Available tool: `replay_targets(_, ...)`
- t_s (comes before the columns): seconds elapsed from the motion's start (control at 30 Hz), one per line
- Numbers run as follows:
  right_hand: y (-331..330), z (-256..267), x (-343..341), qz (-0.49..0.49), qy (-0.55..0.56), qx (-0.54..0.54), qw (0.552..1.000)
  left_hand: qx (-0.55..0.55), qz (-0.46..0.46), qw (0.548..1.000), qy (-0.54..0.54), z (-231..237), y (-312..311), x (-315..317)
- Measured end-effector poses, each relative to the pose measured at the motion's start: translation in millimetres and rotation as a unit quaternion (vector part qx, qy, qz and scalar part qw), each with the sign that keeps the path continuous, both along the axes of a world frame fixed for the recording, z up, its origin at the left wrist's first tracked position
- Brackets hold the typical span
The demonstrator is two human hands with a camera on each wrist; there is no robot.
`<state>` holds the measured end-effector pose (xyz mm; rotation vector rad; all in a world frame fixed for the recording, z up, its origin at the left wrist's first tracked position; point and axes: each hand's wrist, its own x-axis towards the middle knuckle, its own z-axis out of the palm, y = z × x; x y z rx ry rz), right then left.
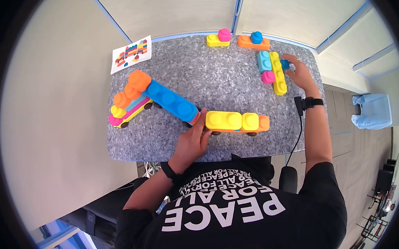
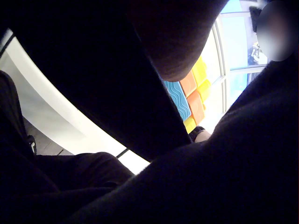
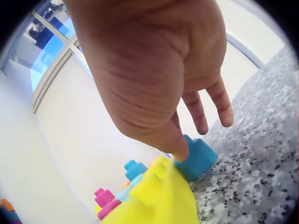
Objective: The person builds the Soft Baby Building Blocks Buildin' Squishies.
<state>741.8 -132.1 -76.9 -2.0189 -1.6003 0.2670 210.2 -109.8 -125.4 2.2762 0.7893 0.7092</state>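
Observation:
My right hand [image 1: 299, 73] is at the table's right side, its thumb and a mostly hidden finger pinching a small blue block [image 3: 196, 158]. The other fingers reach out straight. That block sits close beside a long yellow block [image 1: 277, 73], which lies along a light blue block [image 1: 263, 61] and a pink block [image 1: 268, 77]. My left hand [image 1: 191, 142] touches the toy train where its long blue block wagon [image 1: 168, 98] meets the yellow-topped wagon [image 1: 225, 120]. Its fingers lie fairly straight between the two. The left wrist view is mostly dark and hides that contact.
Behind the blue wagon stands another wagon [image 1: 133, 110] topped with orange and yellow blocks. A picture card [image 1: 131, 54] lies at the back left. Yellow-and-pink blocks [image 1: 218, 39] and orange-and-blue blocks [image 1: 253, 42] stand along the back edge. A wall borders the grey speckled table [image 1: 198, 76].

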Motion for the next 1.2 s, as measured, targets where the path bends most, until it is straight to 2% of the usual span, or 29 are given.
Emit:
replay_targets(0.17, 5, -11, 3, -0.052, 0.03, -0.013, 0.998, 0.0, 0.0, 1.0, 0.003, 0, 0, 0)
replay_targets(0.3, -9, -4, -7, -0.059, 0.098, 0.086, 0.99, -0.013, 0.0, 1.0, 0.003, 0, 0, 0)
replay_targets(0.37, -23, 10, -29, -0.049, 0.132, 0.128, 0.982, -0.022, 0.0, 1.0, -0.001, -2, 0, -1)
replay_targets(0.57, -80, 57, -133, 0.02, 0.216, 0.136, 0.967, -0.019, -0.005, 1.0, -0.007, -1, 0, 0)
replay_targets(0.67, -103, 63, -174, 0.089, 0.231, 0.132, 0.96, -0.024, -0.001, 1.0, -0.005, 1, -1, -1)
replay_targets(0.77, -117, 61, -193, 0.126, 0.19, 0.15, 0.962, -0.016, -0.006, 1.0, -0.023, -2, 0, 0)
replay_targets(1.1, -129, 42, -221, 0.1, 0.184, 0.156, 0.965, -0.019, 0.001, 1.0, -0.003, 1, -1, -1)
replay_targets(1.2, -130, 23, -216, 0.13, 0.185, 0.164, 0.96, -0.015, 0.002, 1.0, -0.009, 0, -1, 0)
